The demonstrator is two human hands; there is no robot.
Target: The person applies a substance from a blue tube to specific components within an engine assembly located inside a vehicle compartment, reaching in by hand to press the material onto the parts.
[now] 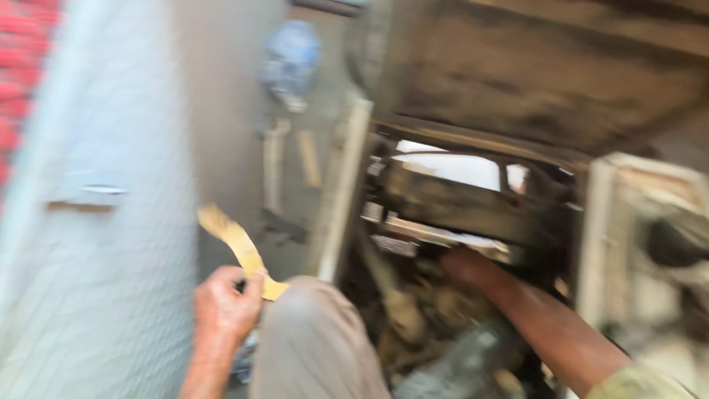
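The picture is blurred by motion. My left hand is closed on a strip of yellow paper or tape that curls up and to the left, just beside my grey-trousered knee. My right hand reaches forward into the dark, greasy engine bay of a vehicle; its fingers lie under a metal part and are mostly hidden, so what they touch cannot be made out.
A raised, dirty bonnet hangs over the bay. A pale frame post stands left of it, another on the right. On the concrete ground lie sticks and a blue-white object. A mesh panel fills the left.
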